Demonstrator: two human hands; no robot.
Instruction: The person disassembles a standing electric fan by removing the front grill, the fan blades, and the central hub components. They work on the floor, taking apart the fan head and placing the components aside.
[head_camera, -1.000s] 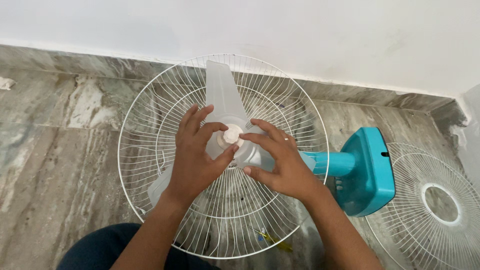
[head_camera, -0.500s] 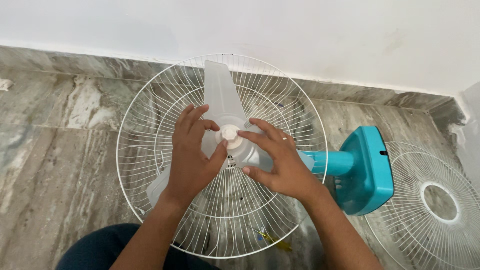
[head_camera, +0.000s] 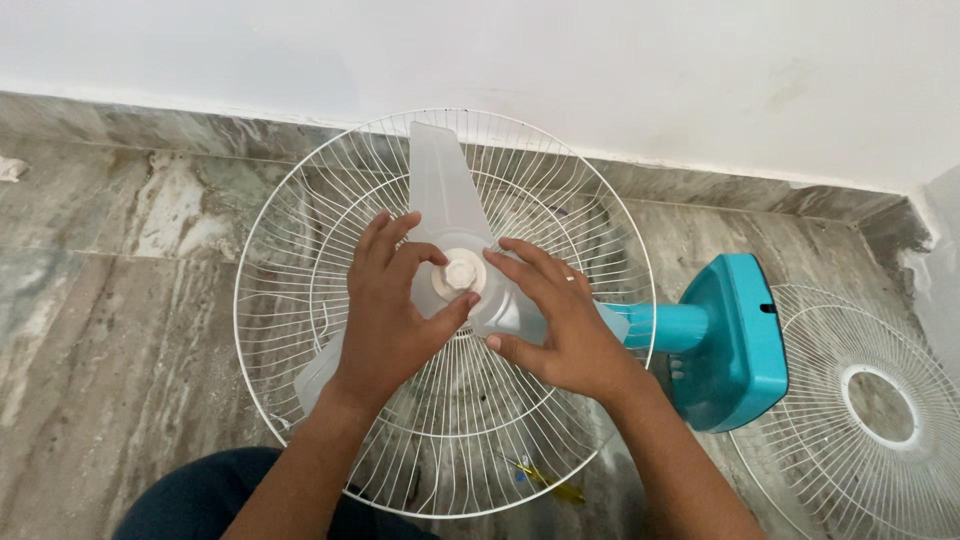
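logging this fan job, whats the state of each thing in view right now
left hand: on the blade hub, fingers curled beside the cap
right hand: on the hub, fingertips at the cap
cap: seated at the hub's middle
blades: mounted inside the rear guard
rear guard: on the fan, face up, uncovered
front guard: off, flat on the floor
fan base: tipped on its side

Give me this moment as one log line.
left hand: on fan blade hub | right hand: fingertips at hub cap | rear grille: under blade
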